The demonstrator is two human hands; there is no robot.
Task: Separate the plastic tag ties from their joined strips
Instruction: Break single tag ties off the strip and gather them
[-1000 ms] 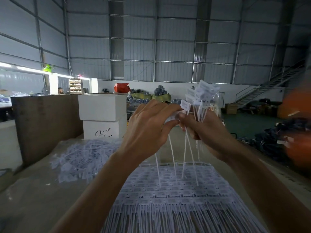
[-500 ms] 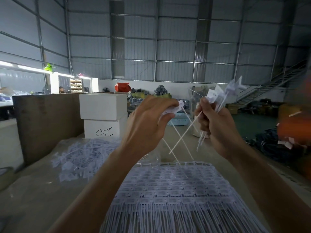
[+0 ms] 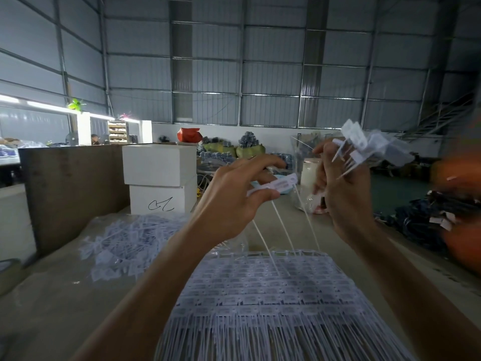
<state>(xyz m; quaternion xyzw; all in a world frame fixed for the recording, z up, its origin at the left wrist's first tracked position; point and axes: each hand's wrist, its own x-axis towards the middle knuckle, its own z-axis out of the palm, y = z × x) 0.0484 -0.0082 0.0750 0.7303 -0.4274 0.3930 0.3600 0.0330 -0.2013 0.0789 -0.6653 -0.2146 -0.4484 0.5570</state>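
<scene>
Head view. Left hand raised at centre, thumb and forefinger pinching a short joined strip of white plastic tag ties; remaining fingers stretched forward and relaxed. Strip heads lying roughly level, long axis running from 8 o'clock to 2 o'clock, thin white tails dropping away toward 5 o'clock and reaching down to the sheets below. Right hand at 3 o'clock of the left, a little higher, curled round a bunch of already separated white tag ties fanning out toward 1 o'clock, blurred at the tips. Hands apart, a clear gap between them; strip's free end pointing at the right hand, so the right hand nearer to the next tie to be plucked, judging by the layout.

Below both hands, at 6 o'clock, a broad stack of white joined tag-tie sheets on the grey tabletop, tails hanging toward the viewer. At 9 o'clock of the stack, a loose heap of white separated ties. Beyond the heap, two stacked white boxes and a brown board wall: left side hemmed in. Open air between and above the hands for pulling apart sideways; orange blurred mass at the right edge, unidentifiable. Likely risk: hanging tails snagging on the stack during the pull.
</scene>
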